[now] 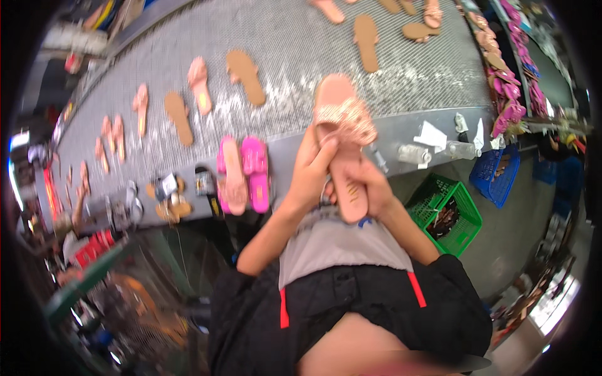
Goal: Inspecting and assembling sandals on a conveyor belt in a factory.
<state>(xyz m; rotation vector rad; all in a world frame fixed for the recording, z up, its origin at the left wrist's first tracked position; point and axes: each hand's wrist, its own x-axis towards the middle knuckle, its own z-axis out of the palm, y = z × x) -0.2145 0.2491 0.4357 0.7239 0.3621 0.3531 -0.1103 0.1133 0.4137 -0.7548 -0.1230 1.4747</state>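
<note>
A pink slide sandal [346, 188] with a shiny, ornamented strap is held in front of me, its toe pointing away and its footbed facing up. My left hand [311, 164] grips it at the left side just behind the strap, thumb lying on the footbed. My right hand [371, 185] is closed around the right side of the sole toward the heel. Fingers under the sole are mostly hidden. Beyond the sandal lies a grey mesh conveyor belt [288, 62] with pink sandals spread along it, some with their tan soles up, such as the sandal [246, 76].
A metal ledge [282, 169] borders the belt, carrying magenta slides [258, 178], dark sandals and, at right, clear bottles [414, 154] and white paper [433, 136]. Green [464, 232] and blue baskets [495, 172] stand at lower right. Racks of pink and magenta sandals [505, 94] line the far right.
</note>
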